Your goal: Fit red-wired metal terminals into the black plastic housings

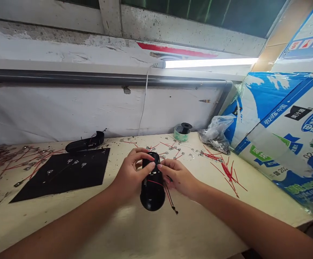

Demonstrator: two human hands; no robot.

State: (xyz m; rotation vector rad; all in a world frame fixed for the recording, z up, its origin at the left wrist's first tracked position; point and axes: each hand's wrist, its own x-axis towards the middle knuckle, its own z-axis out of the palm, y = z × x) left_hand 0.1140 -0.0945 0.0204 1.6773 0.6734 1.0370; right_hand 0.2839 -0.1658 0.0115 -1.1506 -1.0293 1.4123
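A long black plastic housing (153,196) with a rounded near end is held above the table in front of me. My left hand (132,169) grips its left side, thumb and index finger over the far part. At its upper right edge, the thumb and fingers of my right hand (178,176) are pinched together; what lies between them is hidden. A red wire (155,182) crosses the housing's open face. Red and black leads (169,197) hang from its right side, ending in a small dark connector (175,209).
Another black housing (83,142) lies at the back left, behind a black mat (72,176) bearing small metal parts. Red wires (228,172) are scattered right, more pile up far left. A tape roll (181,133), plastic bag (216,135) and large carton (277,126) stand toward the right.
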